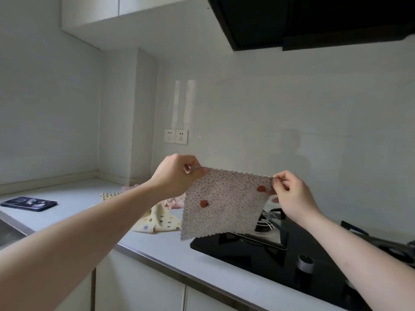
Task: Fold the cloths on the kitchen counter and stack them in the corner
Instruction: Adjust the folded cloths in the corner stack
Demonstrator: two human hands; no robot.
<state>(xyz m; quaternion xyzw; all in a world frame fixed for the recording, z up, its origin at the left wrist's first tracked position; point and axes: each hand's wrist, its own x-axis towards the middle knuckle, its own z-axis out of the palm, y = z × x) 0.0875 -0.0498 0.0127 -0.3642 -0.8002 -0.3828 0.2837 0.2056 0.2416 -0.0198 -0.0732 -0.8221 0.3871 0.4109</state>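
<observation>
Both hands hold one spotted cloth (224, 203) up in the air above the counter (74, 212), stretched flat between them by its top edge. The left hand (177, 173) pinches the top left corner: thumb and forefinger are closed on the fabric, the other fingers curled in behind, and the corner just shows past the fingertips. The right hand (292, 194) pinches the top right corner the same way, its fingers (279, 178) bent and bunched round the edge, so that the corner itself is hidden under them. Between the two grips the top edge runs taut and slopes slightly down to the right. The rest of the cloth hangs freely below the hands, pale with small dark dots and a few larger red-brown spots, its scalloped lower edge reaching down in front of the near left corner of the black stove (258, 254) without clearly touching it.

Behind the hanging cloth, on the counter to the left of the stove, lies a cream cloth with coloured dots (157, 221), crumpled and unfolded. Further back, partly hidden by the left forearm, are a pinkish cloth (173, 202) and a checked yellow cloth (110, 195), both loose on the counter near the far wall.

A dark flat phone (29, 204) lies on the counter at the far left, well apart from the cloths. Two wall sockets (176, 136) sit above the counter, and a black hood (314, 21) hangs at the upper right.
</observation>
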